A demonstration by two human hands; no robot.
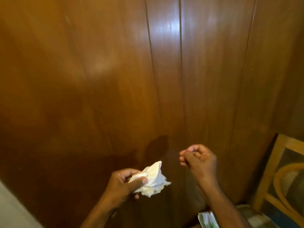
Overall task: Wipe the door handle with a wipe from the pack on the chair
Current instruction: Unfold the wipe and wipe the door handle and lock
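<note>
Only one wipe (152, 178), bunched in left hand (122, 183).

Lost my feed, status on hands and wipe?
Left hand gripping crumpled wipe. Right hand closed, empty. Door handle not in view. Pack on chair, lower right.

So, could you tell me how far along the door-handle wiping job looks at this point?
Done: a wipe is already out, crumpled in the left hand. The pack lies on the chair at lower right. In hand: the right hand is curled shut, apparently empty, in front of the wood panelling. Left: no door handle is in view, so whether it has been wiped cannot be told.
</note>
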